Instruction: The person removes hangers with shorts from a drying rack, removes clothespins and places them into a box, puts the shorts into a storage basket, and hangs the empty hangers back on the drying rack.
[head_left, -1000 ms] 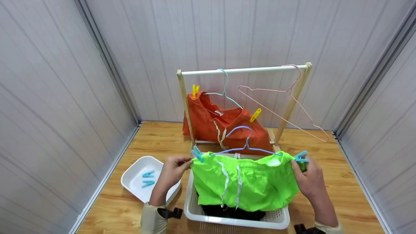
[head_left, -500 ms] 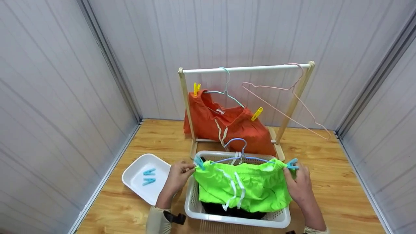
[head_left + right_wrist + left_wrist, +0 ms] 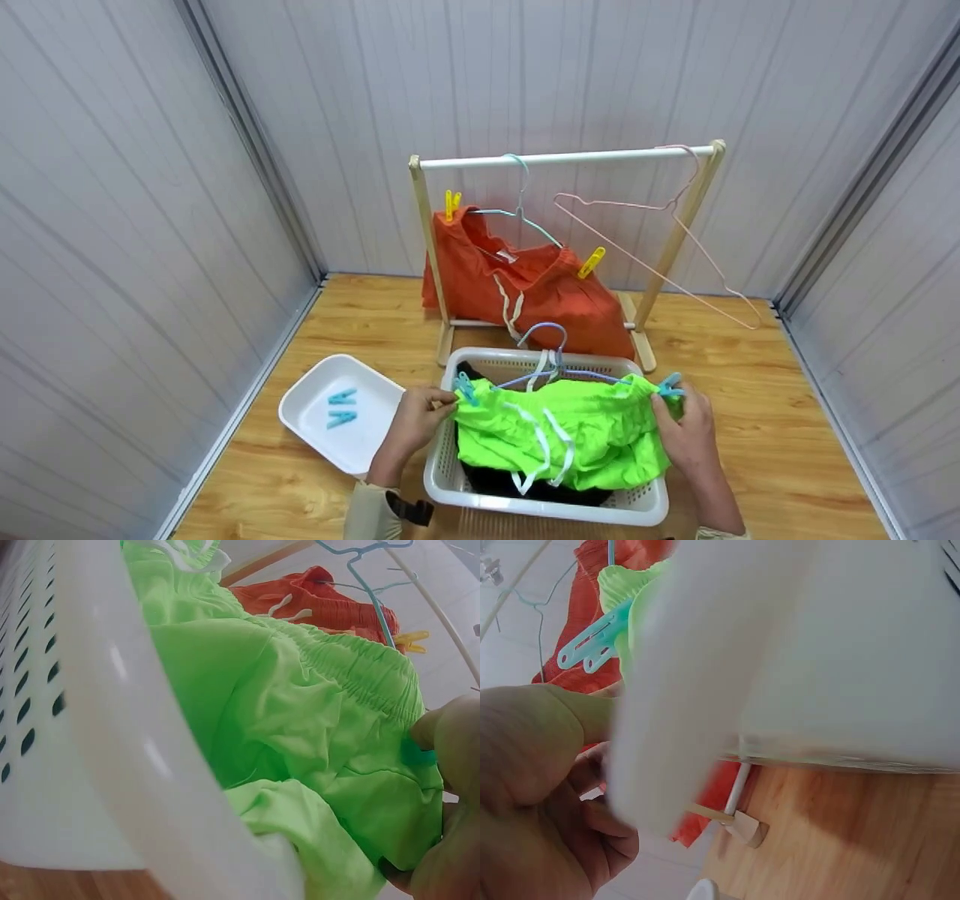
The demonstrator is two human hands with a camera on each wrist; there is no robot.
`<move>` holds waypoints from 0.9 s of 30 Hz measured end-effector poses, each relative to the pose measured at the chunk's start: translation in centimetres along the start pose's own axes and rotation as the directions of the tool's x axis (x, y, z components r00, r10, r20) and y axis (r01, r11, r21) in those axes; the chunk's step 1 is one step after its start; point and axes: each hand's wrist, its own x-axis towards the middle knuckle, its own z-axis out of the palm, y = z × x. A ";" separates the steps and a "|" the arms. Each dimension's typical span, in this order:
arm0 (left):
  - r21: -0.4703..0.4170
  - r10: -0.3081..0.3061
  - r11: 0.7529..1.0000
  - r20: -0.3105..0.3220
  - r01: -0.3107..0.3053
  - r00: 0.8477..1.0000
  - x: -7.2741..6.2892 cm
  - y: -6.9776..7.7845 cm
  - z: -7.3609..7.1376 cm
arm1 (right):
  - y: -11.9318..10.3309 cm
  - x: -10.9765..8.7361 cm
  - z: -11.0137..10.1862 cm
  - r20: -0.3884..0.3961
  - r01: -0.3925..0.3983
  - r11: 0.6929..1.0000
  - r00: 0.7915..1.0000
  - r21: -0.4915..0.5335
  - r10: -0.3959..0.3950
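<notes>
Bright green drawstring shorts (image 3: 600, 442) lie over the white basket (image 3: 547, 511), on a blue hanger (image 3: 544, 325). A light-blue clothespin (image 3: 466, 388) is at the left end of their waistband, another clothespin (image 3: 670, 385) at the right end. My left hand (image 3: 418, 420) pinches the left waistband corner beside its clothespin. With my right hand (image 3: 690, 431) I hold the right corner, thumb in front. In the right wrist view the shorts (image 3: 300, 712) sag over the basket rim, and the hand (image 3: 454, 787) grips their edge. Black cloth (image 3: 536, 489) shows beneath the shorts.
Behind the basket stands a rack (image 3: 592, 157) with orange shorts (image 3: 555, 300) on a pale hanger, held by yellow clothespins (image 3: 592, 262). A pink hanger (image 3: 630, 255) hangs at right. A white tray (image 3: 304, 409) at left holds two blue clothespins (image 3: 342, 407).
Both hands have lowered the green shorts and their hanger onto the basket. The hands came slightly closer together, and the cloth now bunches more.
</notes>
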 end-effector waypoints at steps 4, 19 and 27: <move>0.052 -0.023 0.998 0.023 0.022 0.999 -0.2 -0.1 0.4 | 0.1 0.0 0.0 0.032 -0.043 0.999 0.999 0.006 0.043; 0.328 -0.025 0.944 -0.008 0.026 1.000 -0.4 -0.2 1.7 | 0.2 -0.5 0.6 0.027 -0.184 0.983 0.982 -0.025 0.185; 0.167 -0.033 0.986 0.045 0.025 0.998 -0.3 0.1 1.0 | 0.2 -0.4 0.5 0.023 -0.186 0.982 0.982 -0.033 0.187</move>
